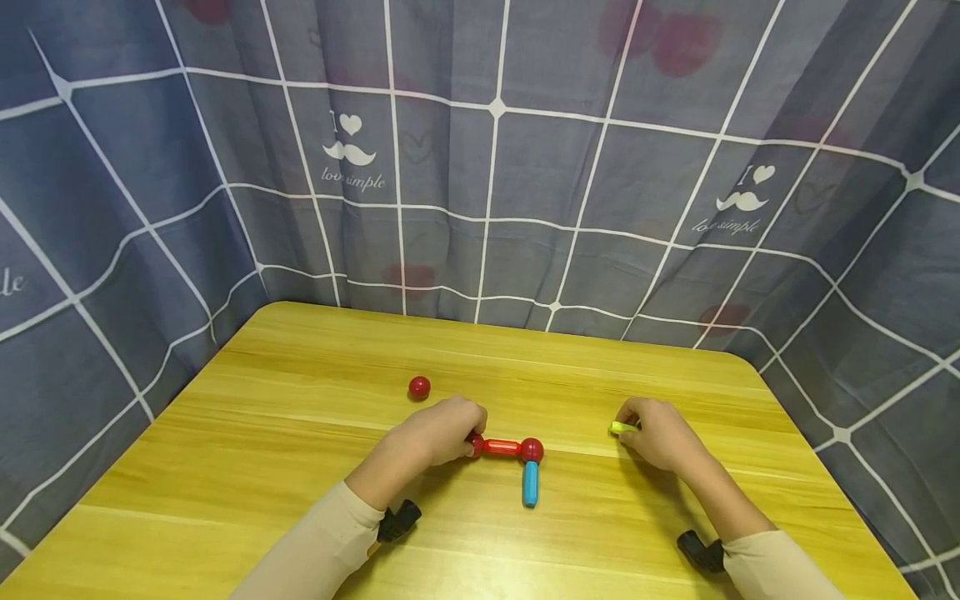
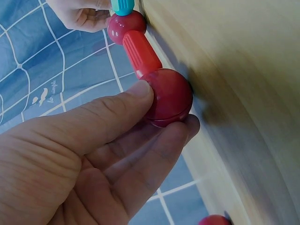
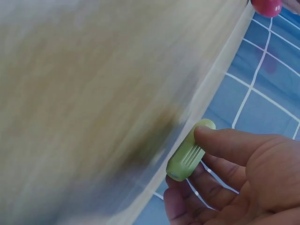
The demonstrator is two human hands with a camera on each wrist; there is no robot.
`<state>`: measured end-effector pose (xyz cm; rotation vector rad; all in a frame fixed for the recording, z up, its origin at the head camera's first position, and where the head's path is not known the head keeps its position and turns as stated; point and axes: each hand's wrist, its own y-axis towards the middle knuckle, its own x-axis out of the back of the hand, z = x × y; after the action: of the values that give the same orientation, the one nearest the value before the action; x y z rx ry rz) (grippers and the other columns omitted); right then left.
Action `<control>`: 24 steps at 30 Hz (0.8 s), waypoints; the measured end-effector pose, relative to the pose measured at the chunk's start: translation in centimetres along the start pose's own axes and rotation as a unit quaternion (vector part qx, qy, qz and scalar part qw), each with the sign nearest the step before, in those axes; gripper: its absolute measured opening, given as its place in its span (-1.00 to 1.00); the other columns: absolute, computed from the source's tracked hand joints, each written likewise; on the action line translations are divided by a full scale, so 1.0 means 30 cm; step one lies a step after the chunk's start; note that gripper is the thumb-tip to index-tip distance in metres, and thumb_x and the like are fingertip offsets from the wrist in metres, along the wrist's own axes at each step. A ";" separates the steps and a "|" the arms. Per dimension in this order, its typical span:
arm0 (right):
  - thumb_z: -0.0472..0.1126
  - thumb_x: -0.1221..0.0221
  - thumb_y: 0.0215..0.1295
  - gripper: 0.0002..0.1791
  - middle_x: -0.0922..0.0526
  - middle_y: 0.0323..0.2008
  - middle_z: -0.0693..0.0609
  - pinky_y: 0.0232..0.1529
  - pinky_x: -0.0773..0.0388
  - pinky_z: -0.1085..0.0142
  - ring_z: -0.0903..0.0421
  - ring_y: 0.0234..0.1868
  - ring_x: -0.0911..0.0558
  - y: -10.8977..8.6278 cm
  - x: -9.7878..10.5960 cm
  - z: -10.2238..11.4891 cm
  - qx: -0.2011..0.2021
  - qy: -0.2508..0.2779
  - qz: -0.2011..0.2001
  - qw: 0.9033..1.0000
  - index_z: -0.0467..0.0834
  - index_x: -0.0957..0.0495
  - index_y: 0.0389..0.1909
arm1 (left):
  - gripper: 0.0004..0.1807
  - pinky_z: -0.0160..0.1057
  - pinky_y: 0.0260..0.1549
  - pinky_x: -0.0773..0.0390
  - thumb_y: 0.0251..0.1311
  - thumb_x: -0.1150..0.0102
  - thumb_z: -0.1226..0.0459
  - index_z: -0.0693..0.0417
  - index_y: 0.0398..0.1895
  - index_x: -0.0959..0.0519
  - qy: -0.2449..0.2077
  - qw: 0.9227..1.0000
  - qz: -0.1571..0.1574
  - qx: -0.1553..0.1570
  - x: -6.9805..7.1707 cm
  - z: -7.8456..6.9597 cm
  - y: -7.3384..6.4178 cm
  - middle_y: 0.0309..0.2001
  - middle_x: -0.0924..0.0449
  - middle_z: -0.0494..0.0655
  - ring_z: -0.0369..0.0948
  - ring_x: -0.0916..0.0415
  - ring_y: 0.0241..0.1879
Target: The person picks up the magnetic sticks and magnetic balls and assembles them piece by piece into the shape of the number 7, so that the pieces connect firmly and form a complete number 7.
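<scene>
My left hand point(image 1: 442, 429) pinches a dark red ball point(image 2: 172, 97) between thumb and fingers. That ball joins one end of a ribbed red rod point(image 1: 502, 447), whose other end meets a second red ball point(image 1: 532, 450). From this second ball a blue rod point(image 1: 531, 483) points toward the table's near side. Off to the right, my right hand point(image 1: 660, 433) holds a short yellow-green ribbed rod point(image 3: 190, 152) between thumb and fingers, apart from the joined pieces.
A loose red ball point(image 1: 419, 387) lies on the wooden table point(image 1: 315, 358) beyond my left hand. Grey-blue checked curtains point(image 1: 442, 167) hang along the table's back and sides. Each wrist carries a black camera mount point(image 1: 399, 521).
</scene>
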<state>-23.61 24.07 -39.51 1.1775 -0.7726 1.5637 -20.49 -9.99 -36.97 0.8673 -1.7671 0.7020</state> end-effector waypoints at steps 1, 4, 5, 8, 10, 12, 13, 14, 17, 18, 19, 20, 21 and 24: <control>-0.33 -0.32 0.11 -0.88 -0.61 -0.42 0.06 -0.30 -0.51 0.13 0.10 -0.36 -0.57 -0.003 0.002 0.004 0.000 0.000 0.000 1.000 -0.14 -0.61 -0.32 | -0.84 -0.34 -0.45 -0.41 0.06 -0.42 0.38 0.07 -0.45 -0.57 -0.001 1.000 0.000 0.001 0.001 0.000 0.000 -0.54 -0.42 -0.25 -0.28 -0.33 -0.50; -0.32 -0.32 0.12 -0.89 -0.61 -0.42 0.07 -0.30 -0.51 0.13 0.10 -0.35 -0.57 -0.010 0.007 0.014 0.002 0.002 0.000 1.000 -0.14 -0.61 -0.33 | -0.84 -0.34 -0.45 -0.41 0.06 -0.41 0.38 0.07 -0.46 -0.57 -0.002 1.000 0.000 -0.001 0.001 0.000 0.001 -0.54 -0.42 -0.25 -0.28 -0.33 -0.50; -0.31 -0.32 0.12 -0.89 -0.61 -0.42 0.08 -0.30 -0.52 0.13 0.11 -0.35 -0.57 -0.012 0.009 0.018 0.003 0.003 0.000 1.000 -0.14 -0.61 -0.33 | -0.83 -0.34 -0.45 -0.40 0.06 -0.42 0.39 0.06 -0.46 -0.57 -0.002 1.000 -0.001 -0.002 0.001 0.000 0.000 -0.55 -0.42 -0.25 -0.28 -0.33 -0.50; -0.29 -0.34 0.11 -0.89 -0.59 -0.45 0.10 -0.32 -0.51 0.16 0.13 -0.37 -0.56 -0.018 0.010 0.030 0.008 0.006 0.000 1.000 -0.13 -0.62 -0.34 | -0.82 -0.33 -0.46 -0.39 0.06 -0.42 0.39 0.05 -0.49 -0.55 -0.002 1.000 -0.003 -0.005 0.001 0.001 -0.001 -0.56 -0.41 -0.24 -0.28 -0.31 -0.51; -0.28 -0.34 0.10 -0.89 -0.58 -0.47 0.12 -0.34 -0.50 0.19 0.16 -0.40 -0.54 -0.022 0.008 0.039 0.012 0.008 0.000 1.000 -0.14 -0.62 -0.34 | -0.81 -0.33 -0.47 -0.38 0.06 -0.42 0.39 0.05 -0.50 -0.55 -0.005 1.000 -0.003 -0.005 0.002 0.001 -0.002 -0.56 -0.41 -0.24 -0.28 -0.30 -0.51; -0.27 -0.34 0.10 -0.89 -0.57 -0.49 0.13 -0.36 -0.49 0.21 0.19 -0.42 -0.53 -0.027 0.006 0.048 0.017 0.013 0.001 1.000 -0.15 -0.62 -0.35 | -0.81 -0.33 -0.47 -0.38 0.06 -0.42 0.39 0.05 -0.50 -0.55 -0.007 1.000 -0.002 -0.003 0.004 0.001 -0.001 -0.57 -0.41 -0.24 -0.28 -0.30 -0.51; -0.26 -0.34 0.10 -0.89 -0.56 -0.50 0.13 -0.37 -0.48 0.23 0.20 -0.44 -0.51 -0.029 0.004 0.053 0.020 0.014 0.002 1.000 -0.16 -0.62 -0.35 | -0.81 -0.33 -0.47 -0.38 0.06 -0.41 0.39 0.05 -0.50 -0.55 -0.008 1.000 -0.002 -0.002 0.005 0.001 -0.001 -0.56 -0.41 -0.24 -0.28 -0.31 -0.51; -0.26 -0.34 0.11 -0.89 -0.56 -0.51 0.14 -0.39 -0.48 0.24 0.21 -0.45 -0.50 -0.032 0.002 0.058 0.023 0.016 0.002 1.000 -0.16 -0.62 -0.36 | -0.82 -0.33 -0.47 -0.39 0.06 -0.41 0.39 0.05 -0.49 -0.55 -0.009 1.000 -0.002 -0.001 0.006 0.001 -0.001 -0.56 -0.42 -0.24 -0.28 -0.31 -0.51; -0.26 -0.34 0.12 -0.92 -0.54 -0.55 0.16 -0.43 -0.46 0.27 0.22 -0.50 -0.47 -0.043 -0.003 0.074 0.027 0.021 0.005 0.999 -0.16 -0.63 -0.38 | -0.83 -0.33 -0.46 -0.40 0.07 -0.41 0.39 0.06 -0.48 -0.56 -0.008 1.000 0.000 -0.001 0.007 0.001 0.001 -0.56 -0.42 -0.24 -0.28 -0.32 -0.51; -0.26 -0.33 0.12 -0.93 -0.54 -0.56 0.16 -0.44 -0.45 0.27 0.22 -0.51 -0.46 -0.047 -0.004 0.079 0.027 0.022 0.006 0.999 -0.16 -0.63 -0.40 | -0.83 -0.33 -0.46 -0.40 0.07 -0.41 0.39 0.06 -0.48 -0.56 -0.007 1.000 0.000 -0.002 0.007 0.001 0.001 -0.56 -0.42 -0.24 -0.28 -0.32 -0.51; -0.26 -0.33 0.12 -0.94 -0.54 -0.57 0.17 -0.45 -0.45 0.28 0.23 -0.52 -0.46 -0.051 -0.005 0.084 0.026 0.021 0.006 0.999 -0.15 -0.64 -0.40 | -0.83 -0.34 -0.46 -0.40 0.07 -0.40 0.39 0.06 -0.48 -0.56 -0.007 1.000 0.000 -0.003 0.006 0.001 0.001 -0.56 -0.42 -0.24 -0.28 -0.32 -0.51; -0.26 -0.32 0.12 -0.95 -0.54 -0.58 0.17 -0.45 -0.45 0.28 0.23 -0.53 -0.45 -0.054 -0.006 0.089 0.024 0.021 0.006 0.999 -0.14 -0.64 -0.41 | -0.83 -0.34 -0.46 -0.40 0.07 -0.40 0.39 0.06 -0.48 -0.56 -0.007 1.000 0.001 -0.003 0.005 0.001 0.002 -0.56 -0.42 -0.24 -0.28 -0.32 -0.51; -0.27 -0.32 0.11 -0.95 -0.54 -0.58 0.17 -0.46 -0.45 0.28 0.23 -0.54 -0.45 -0.058 -0.006 0.094 0.023 0.022 0.007 0.999 -0.14 -0.65 -0.41 | -0.84 -0.34 -0.45 -0.40 0.08 -0.40 0.39 0.06 -0.48 -0.57 -0.008 1.000 0.001 -0.003 0.003 0.001 0.003 -0.55 -0.42 -0.24 -0.28 -0.32 -0.50; -0.27 -0.30 0.11 -0.95 -0.53 -0.59 0.17 -0.45 -0.44 0.29 0.23 -0.57 -0.44 -0.069 -0.007 0.110 0.014 0.027 0.012 0.999 -0.14 -0.65 -0.39 | -0.84 -0.34 -0.45 -0.41 0.07 -0.40 0.39 0.06 -0.47 -0.57 -0.010 1.000 0.001 0.000 -0.001 0.001 0.003 -0.55 -0.43 -0.25 -0.28 -0.33 -0.50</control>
<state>-20.61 21.67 -38.78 1.1444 -0.7341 1.6246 -20.58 -9.96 -37.02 0.8749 -1.7860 0.6973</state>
